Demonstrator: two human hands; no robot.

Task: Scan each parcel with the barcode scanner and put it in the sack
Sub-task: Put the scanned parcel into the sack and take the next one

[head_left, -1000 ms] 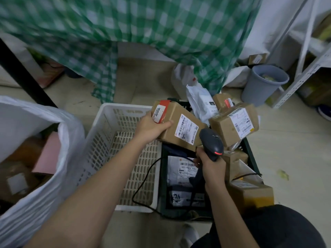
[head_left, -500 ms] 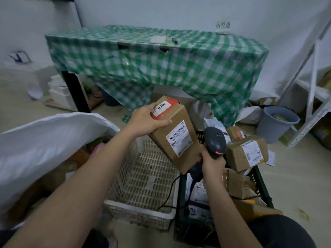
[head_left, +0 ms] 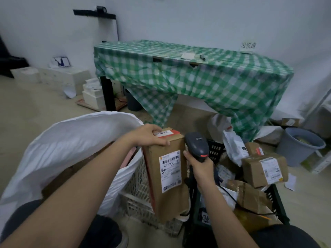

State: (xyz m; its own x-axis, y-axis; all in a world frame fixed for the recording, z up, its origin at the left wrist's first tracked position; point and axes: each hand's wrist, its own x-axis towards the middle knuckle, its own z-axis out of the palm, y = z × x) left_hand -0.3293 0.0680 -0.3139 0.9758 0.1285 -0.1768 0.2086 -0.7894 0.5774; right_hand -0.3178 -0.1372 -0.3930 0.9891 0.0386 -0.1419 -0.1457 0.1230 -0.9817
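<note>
fingers [head_left: 162, 142] of the left hand [head_left: 146, 135] curl over the top end of a tall brown cardboard parcel [head_left: 165, 176] at centre frame, its long axis upright and its white label facing the camera. the right hand [head_left: 200, 167] wraps the grip of a black barcode scanner [head_left: 197, 145], one only, just right of the box. the white woven sack [head_left: 71, 151] gapes at left, so the left hand is nearer it. roughly five more parcels (some half hidden) crowd the dark crate [head_left: 275, 197] at lower right.

The beige floor [head_left: 35, 108] carries the white sack [head_left: 59, 145] at lower left; a white crate [head_left: 138, 192] and black crate [head_left: 275, 199] at centre; a grey bin [head_left: 293, 149] at right.
</note>
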